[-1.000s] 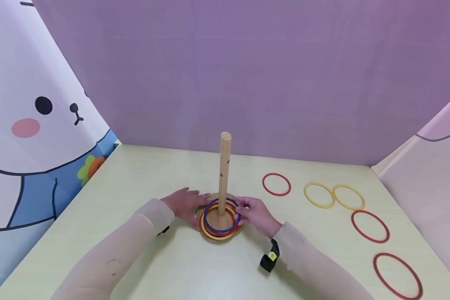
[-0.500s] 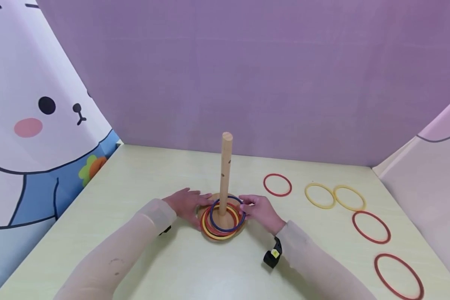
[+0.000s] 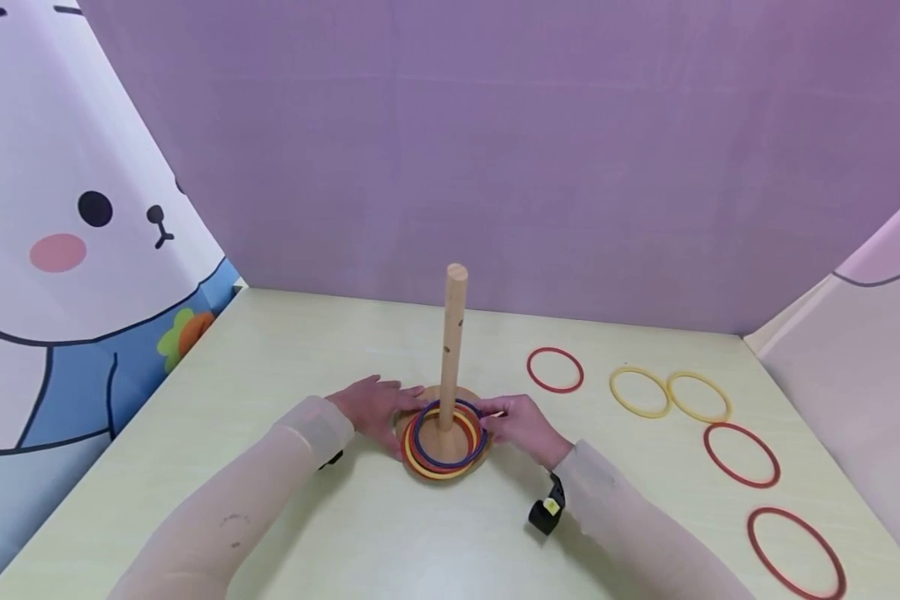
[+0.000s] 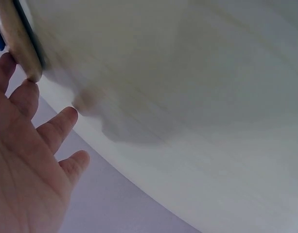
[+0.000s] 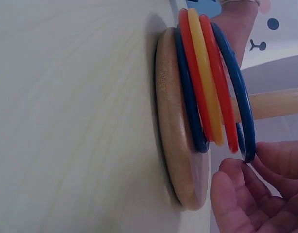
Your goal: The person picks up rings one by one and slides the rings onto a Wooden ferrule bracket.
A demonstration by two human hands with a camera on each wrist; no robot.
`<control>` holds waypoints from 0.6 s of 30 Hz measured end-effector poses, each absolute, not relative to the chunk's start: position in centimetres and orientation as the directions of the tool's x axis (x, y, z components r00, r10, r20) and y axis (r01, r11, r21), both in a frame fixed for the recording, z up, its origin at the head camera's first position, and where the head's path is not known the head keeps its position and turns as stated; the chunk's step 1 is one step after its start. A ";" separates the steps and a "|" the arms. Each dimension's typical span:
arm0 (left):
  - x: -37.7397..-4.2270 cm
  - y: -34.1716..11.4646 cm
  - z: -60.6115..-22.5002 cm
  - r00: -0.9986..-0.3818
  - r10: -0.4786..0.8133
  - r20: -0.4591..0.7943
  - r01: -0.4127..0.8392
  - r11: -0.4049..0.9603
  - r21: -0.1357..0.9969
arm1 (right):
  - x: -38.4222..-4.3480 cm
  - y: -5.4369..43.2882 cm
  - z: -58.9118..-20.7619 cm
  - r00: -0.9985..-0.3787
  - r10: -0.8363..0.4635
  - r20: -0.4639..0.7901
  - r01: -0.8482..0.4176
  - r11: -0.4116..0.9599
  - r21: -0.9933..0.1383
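A wooden peg (image 3: 452, 350) stands upright on a round wooden base (image 5: 173, 121). Around the peg's foot lies a stack of rings: a blue one lowest, then a red, a yellow ring (image 5: 205, 77) and another red. Above these, slightly tilted, is the top blue ring (image 5: 238, 77), its rim pinched between thumb and fingers of my right hand (image 3: 523, 429). My left hand (image 3: 371, 410) is at the base's left side with fingers spread. In the left wrist view, fingertips touch the edge of the base, while the other fingers stay apart from it.
On the right half of the pale table (image 3: 345, 533) lie a red ring (image 3: 555, 390), two yellow rings (image 3: 638, 414) side by side and two more red rings (image 3: 742, 481). A purple cloth (image 3: 495, 167) hangs behind the table.
The top blue ring shifted right over the stack with my right hand, then came down and slightly back left. My left hand has stayed at the base.
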State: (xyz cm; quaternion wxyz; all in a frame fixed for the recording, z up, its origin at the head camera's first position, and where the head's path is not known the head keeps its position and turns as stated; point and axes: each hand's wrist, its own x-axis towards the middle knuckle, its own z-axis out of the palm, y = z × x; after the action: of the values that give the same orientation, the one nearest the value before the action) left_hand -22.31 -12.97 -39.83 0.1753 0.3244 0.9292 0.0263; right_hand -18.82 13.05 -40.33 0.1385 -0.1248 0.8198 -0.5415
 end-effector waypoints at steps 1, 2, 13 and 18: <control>-22.3 -13.0 -39.8 -0.727 0.613 -0.309 0.595 0.787 0.163 | -18.8 13.1 -40.4 -0.926 -0.368 -0.089 -0.063 0.383 -0.922; -22.3 -13.0 -39.9 -0.725 0.617 -0.306 0.599 0.784 0.163 | -18.8 13.1 -40.4 -0.921 -0.380 -0.086 -0.071 0.382 -0.921; -22.5 -12.9 -40.1 -0.720 0.630 -0.293 0.616 0.774 0.149 | -18.9 15.1 -40.0 -0.888 -0.448 -0.101 -0.125 0.447 -0.886; -22.4 -13.1 -40.0 -0.713 0.645 -0.276 0.630 0.762 0.152 | -18.8 18.0 -39.3 -0.880 -0.469 -0.078 -0.170 0.465 -0.869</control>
State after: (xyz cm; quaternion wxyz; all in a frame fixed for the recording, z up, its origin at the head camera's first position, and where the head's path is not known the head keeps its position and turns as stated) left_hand -22.41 -13.10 -40.05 0.1578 0.3444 0.9252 0.0237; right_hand -18.81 17.95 -39.26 0.1550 -0.1898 0.8417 -0.4812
